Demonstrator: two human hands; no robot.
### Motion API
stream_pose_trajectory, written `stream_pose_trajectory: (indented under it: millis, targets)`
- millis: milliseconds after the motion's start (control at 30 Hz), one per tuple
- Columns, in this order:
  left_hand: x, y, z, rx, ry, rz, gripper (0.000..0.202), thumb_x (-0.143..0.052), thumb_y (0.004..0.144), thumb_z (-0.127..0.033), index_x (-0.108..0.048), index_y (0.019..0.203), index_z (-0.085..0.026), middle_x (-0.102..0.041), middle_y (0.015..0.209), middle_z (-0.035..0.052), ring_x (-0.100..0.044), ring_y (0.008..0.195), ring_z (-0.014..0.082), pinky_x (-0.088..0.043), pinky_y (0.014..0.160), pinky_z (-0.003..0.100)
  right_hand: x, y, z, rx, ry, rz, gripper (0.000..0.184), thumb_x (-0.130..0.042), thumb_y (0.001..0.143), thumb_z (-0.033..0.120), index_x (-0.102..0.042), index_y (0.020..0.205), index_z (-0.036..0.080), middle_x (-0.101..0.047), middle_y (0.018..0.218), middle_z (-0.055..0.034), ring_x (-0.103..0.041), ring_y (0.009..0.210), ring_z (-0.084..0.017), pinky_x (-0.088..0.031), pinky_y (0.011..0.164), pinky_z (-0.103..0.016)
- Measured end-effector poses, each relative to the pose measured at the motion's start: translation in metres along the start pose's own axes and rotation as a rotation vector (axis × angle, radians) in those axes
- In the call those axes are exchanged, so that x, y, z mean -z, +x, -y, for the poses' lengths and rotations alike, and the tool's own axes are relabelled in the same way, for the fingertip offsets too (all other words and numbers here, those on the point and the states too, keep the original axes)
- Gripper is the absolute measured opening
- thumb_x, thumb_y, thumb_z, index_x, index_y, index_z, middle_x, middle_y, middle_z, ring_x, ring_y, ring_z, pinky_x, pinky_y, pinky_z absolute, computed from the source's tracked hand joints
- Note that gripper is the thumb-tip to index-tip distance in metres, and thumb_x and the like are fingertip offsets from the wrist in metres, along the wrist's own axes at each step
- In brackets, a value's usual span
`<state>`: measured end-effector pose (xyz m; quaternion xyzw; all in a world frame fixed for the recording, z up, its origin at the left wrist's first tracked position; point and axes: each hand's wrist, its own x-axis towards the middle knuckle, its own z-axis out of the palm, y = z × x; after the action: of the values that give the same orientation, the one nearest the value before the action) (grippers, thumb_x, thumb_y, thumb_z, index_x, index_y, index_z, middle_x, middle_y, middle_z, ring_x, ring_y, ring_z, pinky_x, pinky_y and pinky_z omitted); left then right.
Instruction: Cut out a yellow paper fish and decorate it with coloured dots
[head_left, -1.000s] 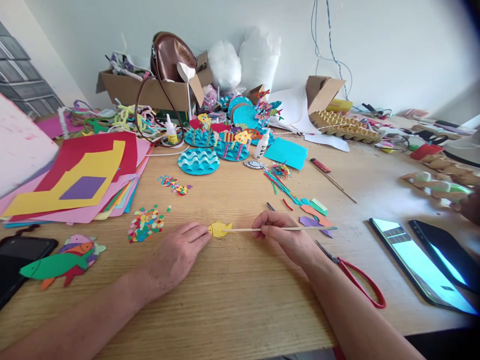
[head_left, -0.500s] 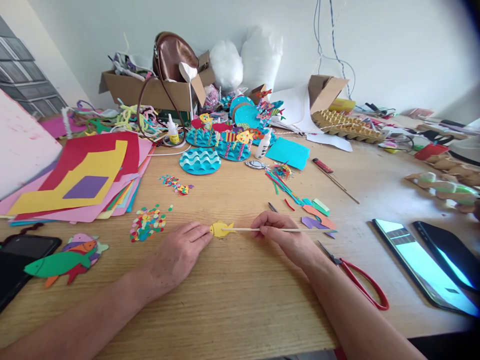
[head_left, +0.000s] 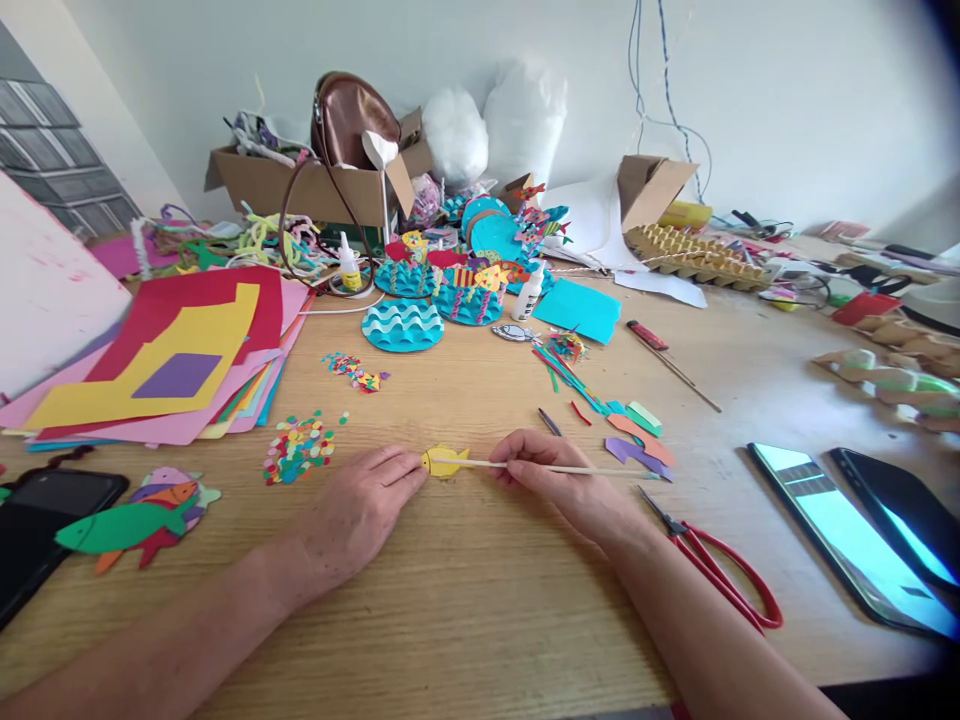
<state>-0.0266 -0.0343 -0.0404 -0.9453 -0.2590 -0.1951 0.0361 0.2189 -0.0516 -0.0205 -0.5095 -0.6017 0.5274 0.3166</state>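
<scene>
A small yellow paper fish (head_left: 448,468) with a drawn dark outline lies flat on the table, its head to the left. The fingertips of my left hand (head_left: 373,500) rest at the fish's head, fingers stretched out flat. Between the thumb and fingers of my right hand (head_left: 551,475) is a thin pale wooden stick (head_left: 481,464), held almost level. Its left tip lies over the fish's body near the head; whether it touches cannot be seen. The other end reaches towards paper scraps (head_left: 636,455). Red-handled scissors (head_left: 724,570) lie by my right forearm.
Left lie confetti dots (head_left: 300,450), cut-out fish (head_left: 127,525), a phone (head_left: 56,520) and coloured sheets (head_left: 97,400). Behind are a blue wavy disc (head_left: 403,326) and glue bottles (head_left: 529,294). Two phones (head_left: 840,530) lie right. A pen (head_left: 550,421) is beyond my right hand.
My right hand has moved slightly left, and the stick's tip has slid from the fish's middle towards its head. My left hand and the fish stay in place.
</scene>
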Motion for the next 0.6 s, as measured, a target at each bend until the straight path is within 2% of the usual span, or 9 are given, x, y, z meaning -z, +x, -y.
stream_pose_trajectory:
  millis: [233,600]
  targets:
    - [0.0001,0.0006,-0.0002,0.016,-0.023,0.032,0.039,-0.028,0.083,-0.001,-0.06,0.104,-0.01,-0.064,0.103,0.0101,-0.056,0.094,0.0185,-0.051,0.084,0.034,-0.0036,0.0017,0.0013,0.051,-0.028,-0.004,0.016,-0.048,0.081,0.021,-0.063,0.083,0.017,-0.061,0.078,-0.0005,-0.051,0.072,-0.013,-0.035,0.063,-0.023]
    - [-0.0009,0.0001,0.0009,0.014,-0.032,0.019,0.039,-0.031,0.082,0.0,-0.06,0.105,-0.01,-0.064,0.103,0.0102,-0.056,0.096,0.0185,-0.05,0.085,0.033,-0.0049,0.0019,0.0013,0.021,-0.029,-0.023,0.016,-0.048,0.08,0.02,-0.064,0.082,0.019,-0.061,0.078,0.0008,-0.052,0.071,-0.012,-0.035,0.062,-0.022]
